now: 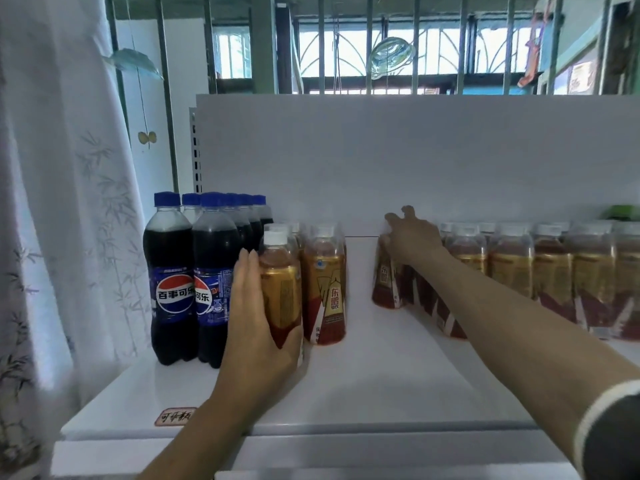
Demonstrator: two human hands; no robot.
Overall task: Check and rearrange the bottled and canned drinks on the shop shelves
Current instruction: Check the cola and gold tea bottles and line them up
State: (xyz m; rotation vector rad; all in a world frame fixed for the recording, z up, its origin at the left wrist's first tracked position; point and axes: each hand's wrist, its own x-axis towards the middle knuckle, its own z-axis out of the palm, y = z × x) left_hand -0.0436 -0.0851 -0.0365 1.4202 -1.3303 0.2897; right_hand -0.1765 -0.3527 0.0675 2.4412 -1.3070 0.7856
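On the white shelf (363, 382) my left hand (256, 327) holds a gold-and-red energy drink bottle (280, 289) with a white cap, fingers along its left side and thumb round its base. A matching bottle (325, 289) stands just to its right, with more behind. Further right and back, my right hand (412, 237) grips the top of another gold-and-red bottle (386, 282), which leans slightly. That bottle is the left end of a long row of the same drink (512, 268). Several blue-capped cola bottles (169, 278) stand at the far left.
A gap of bare shelf lies between the two groups of energy drinks. The white back panel (415, 157) closes off the shelf behind. A patterned curtain (52, 202) hangs at the left. A price label (175, 415) sits on the shelf's front edge. A green cap (623, 211) shows far right.
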